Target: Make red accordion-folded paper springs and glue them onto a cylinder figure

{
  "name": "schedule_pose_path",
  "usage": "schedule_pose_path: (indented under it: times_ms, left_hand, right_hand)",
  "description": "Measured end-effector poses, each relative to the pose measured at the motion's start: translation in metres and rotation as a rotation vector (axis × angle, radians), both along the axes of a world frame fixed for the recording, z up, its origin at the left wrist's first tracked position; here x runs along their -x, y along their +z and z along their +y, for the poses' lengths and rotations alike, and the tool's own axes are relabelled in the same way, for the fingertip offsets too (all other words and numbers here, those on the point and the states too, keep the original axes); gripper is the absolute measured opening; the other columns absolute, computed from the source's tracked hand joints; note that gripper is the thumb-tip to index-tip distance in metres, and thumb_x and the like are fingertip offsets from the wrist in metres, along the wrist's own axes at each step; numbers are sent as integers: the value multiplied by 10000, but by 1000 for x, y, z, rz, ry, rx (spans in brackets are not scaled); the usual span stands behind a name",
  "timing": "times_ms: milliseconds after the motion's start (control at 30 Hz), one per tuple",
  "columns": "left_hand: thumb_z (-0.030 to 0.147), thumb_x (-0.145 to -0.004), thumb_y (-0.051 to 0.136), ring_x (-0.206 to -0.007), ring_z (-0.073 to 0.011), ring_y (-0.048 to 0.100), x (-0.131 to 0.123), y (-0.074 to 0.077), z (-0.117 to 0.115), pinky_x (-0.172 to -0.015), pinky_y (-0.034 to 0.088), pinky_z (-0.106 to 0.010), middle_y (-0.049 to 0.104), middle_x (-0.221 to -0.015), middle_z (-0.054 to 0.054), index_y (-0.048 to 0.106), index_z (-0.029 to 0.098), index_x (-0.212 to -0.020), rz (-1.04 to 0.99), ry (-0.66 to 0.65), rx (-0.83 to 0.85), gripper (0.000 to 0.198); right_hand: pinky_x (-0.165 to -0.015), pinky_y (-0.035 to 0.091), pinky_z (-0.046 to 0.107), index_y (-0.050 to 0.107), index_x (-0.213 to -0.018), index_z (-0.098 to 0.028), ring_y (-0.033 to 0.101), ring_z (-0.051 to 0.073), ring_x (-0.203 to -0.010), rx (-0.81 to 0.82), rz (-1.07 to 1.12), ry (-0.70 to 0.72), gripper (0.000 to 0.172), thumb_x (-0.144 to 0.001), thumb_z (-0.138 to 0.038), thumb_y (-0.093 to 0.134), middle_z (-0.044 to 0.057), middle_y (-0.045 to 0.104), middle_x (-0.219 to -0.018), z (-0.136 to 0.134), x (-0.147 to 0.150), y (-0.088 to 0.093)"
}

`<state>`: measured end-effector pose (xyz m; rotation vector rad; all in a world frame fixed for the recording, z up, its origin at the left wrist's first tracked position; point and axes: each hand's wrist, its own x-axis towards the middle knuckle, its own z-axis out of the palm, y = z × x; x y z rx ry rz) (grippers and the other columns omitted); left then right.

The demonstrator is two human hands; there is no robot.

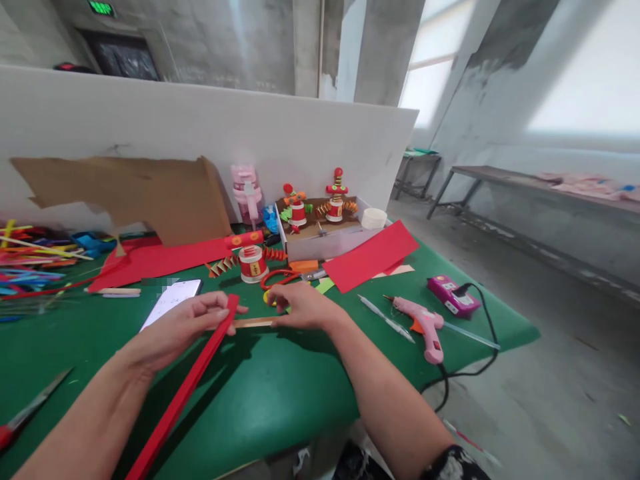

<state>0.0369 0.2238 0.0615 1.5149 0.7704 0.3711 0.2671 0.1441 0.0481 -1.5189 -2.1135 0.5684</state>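
My left hand (183, 327) is closed around the top of a long red paper strip (187, 390) that runs down toward me across the green table (280, 393). My right hand (303, 307) pinches one end of a flat wooden stick (250, 323), which lies crosswise against the strip's upper end. Both hands hover just above the table. A white phone (173, 298) lies right behind my left hand.
A pink glue gun (423, 325) and its purple power block (453, 297) lie at the right. Red paper sheets (373, 263), a box with small paper figures (320, 230), red scissors (277, 277), cardboard (135, 193) and coloured sticks (35, 267) crowd the back.
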Motion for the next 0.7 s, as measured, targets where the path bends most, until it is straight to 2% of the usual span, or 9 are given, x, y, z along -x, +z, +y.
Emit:
schedule_pose_path:
  times_ms: [67,133,200,300,400,533,633,700]
  left_hand:
    - [511,-768,706,-952,-256,657,-1,2,0,-917,462,-356,720,-733,-53,615,225,-768,52,-37,-58,301]
    - [539,-794,663,-921,-260,659,-2,2,0,-881,464,-367,721,-732,-45,589,228,-767,85,-59,-71,320]
    - [572,-790,646,-827,-244,658,-5,0,0,-796,473,-349,720,-736,-32,575,230,-777,126,-46,-81,349]
    - [614,-745,660,-757,-228,642,-8,-4,0,-729,465,-323,714,-732,-26,581,224,-763,182,-15,-137,398]
    - [630,-729,658,-736,-218,629,-10,-8,2,-725,458,-311,700,-707,-26,594,214,-723,217,-55,-193,421]
    - [598,-750,649,-753,-213,645,-9,-12,8,-744,462,-302,707,-722,-18,617,216,-737,221,-90,-155,384]
    - [563,-773,638,-780,-216,658,-6,-15,11,-767,463,-299,716,-726,-15,630,221,-759,207,-101,-132,343]
    - [544,-782,634,-773,-207,648,-5,-16,13,-741,455,-283,713,-736,-13,631,219,-755,206,-101,-150,326]
  right_hand:
    - [-806,349,274,610,-935,-175,575,132,-739,-80,-53,37,249,-747,-169,773,-35,634,-761,3,-5,-1]
    - [-869,328,300,619,-918,-173,582,139,-753,-117,-109,75,201,-767,-139,747,-22,655,-767,5,-7,0]
    - [-834,328,294,630,-913,-167,590,155,-767,-116,-151,25,139,-808,-172,720,6,675,-780,5,-11,3]
    - [-736,318,279,646,-915,-150,604,179,-821,-84,-201,-130,76,-887,-220,637,58,700,-843,4,-17,10]
    - [-714,307,278,662,-886,-147,614,185,-866,19,-274,-146,110,-921,-215,582,76,717,-903,1,-20,14]
    - [-684,296,276,666,-898,-162,622,181,-849,188,-341,-112,188,-931,-333,595,56,720,-882,-5,-17,17]
    - [-673,299,277,650,-942,-170,625,186,-865,210,-367,-71,232,-927,-393,590,53,713,-908,-9,-11,18]
    - [-671,311,282,637,-965,-172,625,199,-872,191,-386,-15,287,-876,-444,639,57,707,-931,-11,-4,18]
